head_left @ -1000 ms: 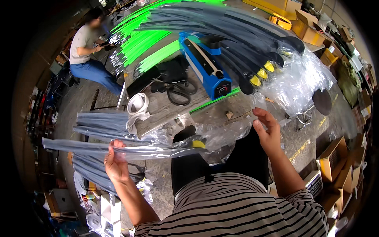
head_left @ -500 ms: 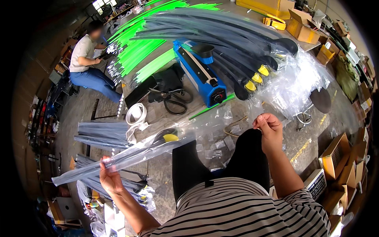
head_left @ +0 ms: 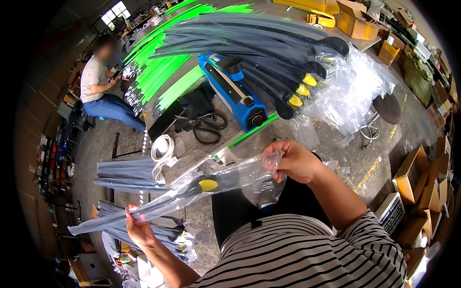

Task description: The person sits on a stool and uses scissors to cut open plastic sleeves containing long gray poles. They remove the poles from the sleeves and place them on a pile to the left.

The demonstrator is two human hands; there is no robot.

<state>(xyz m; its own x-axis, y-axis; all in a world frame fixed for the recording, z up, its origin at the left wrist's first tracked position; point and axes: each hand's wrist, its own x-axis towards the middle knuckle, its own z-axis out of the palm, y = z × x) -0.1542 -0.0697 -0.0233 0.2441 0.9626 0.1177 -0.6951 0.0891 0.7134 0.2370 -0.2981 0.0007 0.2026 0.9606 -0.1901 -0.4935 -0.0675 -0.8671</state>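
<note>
Stretched across my lap is a long clear plastic bag [head_left: 165, 201] with a dark, slender thing inside; a yellow piece [head_left: 208, 185] shows near its wider end. My left hand [head_left: 140, 231] is closed around the bag toward its narrow left end. At the other end my right hand [head_left: 297, 163] pinches the crumpled, loose plastic between thumb and fingers. Just beyond, on the table, lies a blue impulse sealer [head_left: 257, 115] with a black arm and a dial. Black-handled scissors [head_left: 207, 135] and a white roll of strap [head_left: 163, 148] are to its left.
Several bagged dark pieces [head_left: 230, 36] and bright green strips [head_left: 153, 72] cover the far table. Crumpled clear bags [head_left: 348, 91] heap at the right. More bagged pieces [head_left: 127, 175] lie at left. A person [head_left: 96, 86] sits far left; cardboard boxes [head_left: 413, 175] stand right.
My right hand has moved left and down onto the bag's end and now grips its plastic. My left hand keeps its hold. The view has shifted slightly.
</note>
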